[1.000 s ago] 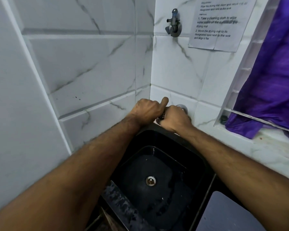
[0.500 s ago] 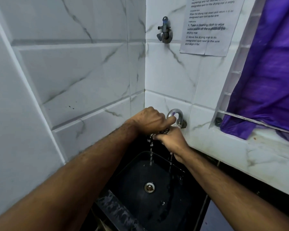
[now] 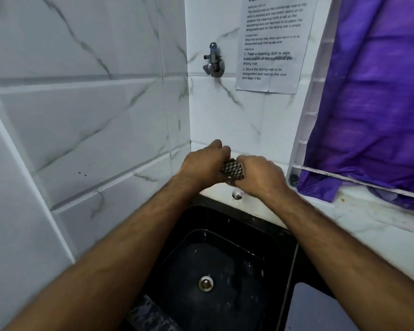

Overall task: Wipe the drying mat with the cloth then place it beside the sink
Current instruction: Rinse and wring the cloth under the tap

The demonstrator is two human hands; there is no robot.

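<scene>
**Wringing the cloth over the sink**

I am looking at a corner of white marbled tile wall, with a purple curtain hanging at the right and a printed sheet taped up. Below, the black sink is sitting in a pale counter. My left hand and right hand are meeting above the basin, fingers curled tight around a rolled checked cloth. I am judging this as wringing: I should be twisting the hands opposite ways, keeping drips over the basin. The drying mat may be the dark slab at bottom right; I cannot tell.
</scene>
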